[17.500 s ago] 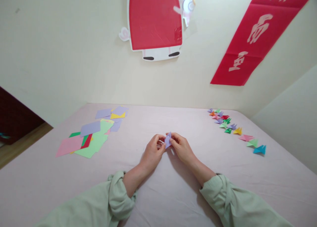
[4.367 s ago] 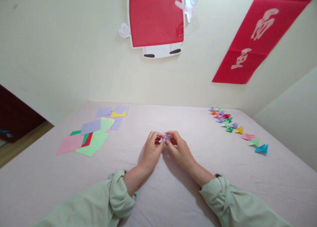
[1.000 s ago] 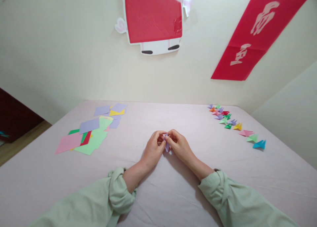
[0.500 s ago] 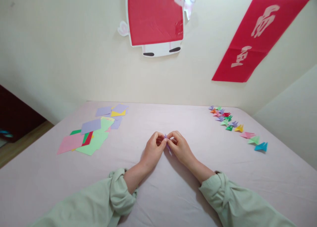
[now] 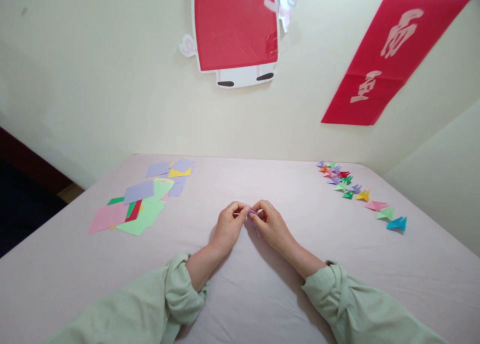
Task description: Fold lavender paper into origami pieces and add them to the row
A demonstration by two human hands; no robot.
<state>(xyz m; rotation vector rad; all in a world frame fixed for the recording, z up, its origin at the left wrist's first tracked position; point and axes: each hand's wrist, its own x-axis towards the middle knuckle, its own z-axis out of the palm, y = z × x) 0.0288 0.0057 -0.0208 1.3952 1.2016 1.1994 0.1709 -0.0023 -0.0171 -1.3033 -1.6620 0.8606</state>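
My left hand (image 5: 228, 224) and my right hand (image 5: 273, 225) meet at the middle of the pale pink surface (image 5: 240, 294). Both pinch a small folded lilac paper piece (image 5: 252, 212) between thumb and fingers; only a sliver of it shows. The fingers of each hand are curled shut around it. Both forearms wear rolled light green sleeves.
Loose coloured paper squares (image 5: 140, 201) lie spread at the left, pink, green, lilac, yellow and red. A row of several small folded paper figures (image 5: 356, 191) runs along the right, ending in a blue one (image 5: 396, 223). Red decorations hang on the wall behind.
The lilac piece has been folded smaller and lies almost hidden between my fingertips. My hands stay together in the same spot, lowered slightly toward the surface.
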